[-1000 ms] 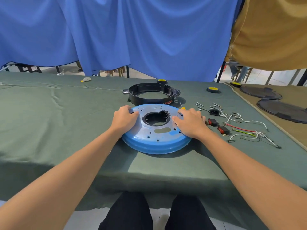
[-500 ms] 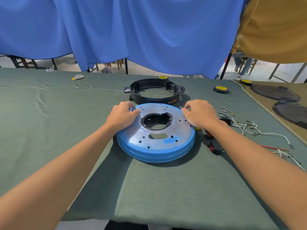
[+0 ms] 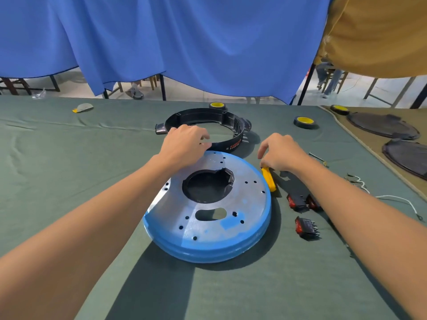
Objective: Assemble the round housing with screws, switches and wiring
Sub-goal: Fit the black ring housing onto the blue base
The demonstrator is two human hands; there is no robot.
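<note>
A round blue-rimmed metal housing plate (image 3: 208, 218) lies flat on the green cloth, with a large hole in its middle. Behind it stands a black plastic ring (image 3: 231, 125). My left hand (image 3: 184, 144) reaches over the plate's far edge, and its fingers curl round the ring's near wall. My right hand (image 3: 280, 151) is at the plate's right side, fingertips curled down onto the far end of a yellow screwdriver handle (image 3: 269, 180). Red rocker switches (image 3: 298, 200) lie under my right forearm, with another switch (image 3: 307, 227) nearer me. A screw (image 3: 316, 156) and white wires (image 3: 392, 199) lie further right.
Yellow tape rolls (image 3: 303, 122) sit at the back of the green table (image 3: 69, 169). Two dark round covers (image 3: 381, 125) rest on a tan table to the right. A blue curtain (image 3: 184, 42) hangs behind, with chair legs visible below it.
The camera has come closer. My left hand went from the plate's left rim forward to the black ring. My right hand moved off the plate to the yellow screwdriver.
</note>
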